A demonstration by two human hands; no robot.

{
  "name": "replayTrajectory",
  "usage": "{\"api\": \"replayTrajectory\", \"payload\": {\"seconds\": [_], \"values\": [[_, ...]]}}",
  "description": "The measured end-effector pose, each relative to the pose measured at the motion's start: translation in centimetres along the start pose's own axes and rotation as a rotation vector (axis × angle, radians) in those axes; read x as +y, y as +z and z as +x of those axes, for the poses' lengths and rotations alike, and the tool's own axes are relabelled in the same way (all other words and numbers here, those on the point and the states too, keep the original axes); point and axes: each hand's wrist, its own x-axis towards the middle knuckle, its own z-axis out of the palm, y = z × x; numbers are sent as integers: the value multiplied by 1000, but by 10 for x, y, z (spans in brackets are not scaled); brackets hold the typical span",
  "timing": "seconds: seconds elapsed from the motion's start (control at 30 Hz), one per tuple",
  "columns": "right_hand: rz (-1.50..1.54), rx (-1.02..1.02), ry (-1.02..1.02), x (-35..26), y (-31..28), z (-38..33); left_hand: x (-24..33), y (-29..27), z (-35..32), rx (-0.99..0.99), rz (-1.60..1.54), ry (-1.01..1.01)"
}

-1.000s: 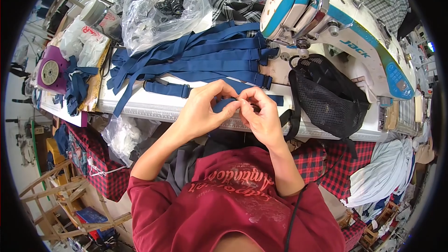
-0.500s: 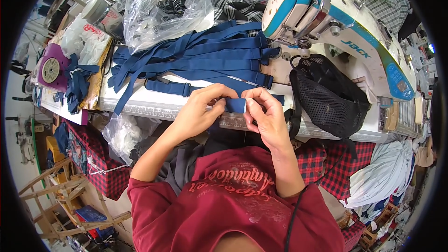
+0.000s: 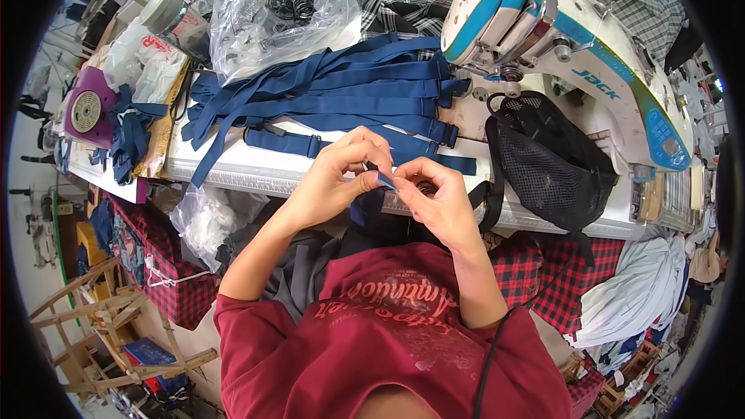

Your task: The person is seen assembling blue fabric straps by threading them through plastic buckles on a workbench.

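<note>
A navy blue webbing strap [image 3: 367, 206] is held at the table's front edge, its short end turned nearly edge-on between my fingertips. Thumb and fingers of my left hand [image 3: 337, 181] pinch it, with the rest of the strap hanging below. A small dark piece shows by the left fingertips, too hidden to name. My right hand [image 3: 441, 206] pinches the tip of the same end. Just beyond my hands lies a pile of navy straps [image 3: 326, 97], several fitted with black slider buckles [image 3: 313, 146].
At the right stands a white and blue sewing machine [image 3: 590, 62], with a black mesh bag [image 3: 547, 159] beneath its arm. A clear plastic bag [image 3: 283, 15] with black rings lies behind the straps. To the left are a purple device [image 3: 89, 112] and a clear jar [image 3: 174, 19].
The strap end, earlier spread flat between both hands, is now turned edge-on and mostly covered by fingers. My right hand has shifted slightly left and down, closer to the left.
</note>
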Motion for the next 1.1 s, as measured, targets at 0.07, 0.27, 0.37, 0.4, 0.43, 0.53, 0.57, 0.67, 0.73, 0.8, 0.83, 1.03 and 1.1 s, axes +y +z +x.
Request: {"api": "replayTrajectory", "payload": {"seconds": [0.07, 0.27, 0.37, 0.4, 0.43, 0.53, 0.57, 0.67, 0.73, 0.8, 0.83, 1.03, 1.1], "values": [[21, -3, 13, 0, 1, 0, 1, -2, 0, 8, 18, -15], [-43, 72, -69, -1, 2, 0, 2, -10, -2, -20, 139, 140], [-168, 129, -184, 1, 8, -1, 7, -8, -5, 73, 355, 140], [-180, 160, -191, 1, 11, -2, 9, -4, -5, 116, 366, 93], [-181, 157, -191, 1, 13, -1, 11, -1, -5, 160, 376, 46], [-147, 186, -208, 2, 15, -1, 10, 7, -5, 236, 336, -2], [-169, 184, -241, 4, 16, -1, 9, 10, -3, 238, 335, -1], [-208, 180, -294, 6, 15, -1, 8, 13, -2, 345, 45, -24], [-223, 179, -314, 6, 15, -1, 11, 5, -2, 191, 111, -119], [-250, 181, -358, 4, 16, 0, 8, 6, -3, 201, 101, -131], [-249, 181, -359, 3, 16, 0, 9, 7, -4, 206, 150, -112], [-393, 263, -422, 2, 21, 1, 12, 7, -4, 244, 485, 207], [-461, 306, -488, 4, 22, 1, 7, 8, -4, 251, 500, 294]]}}
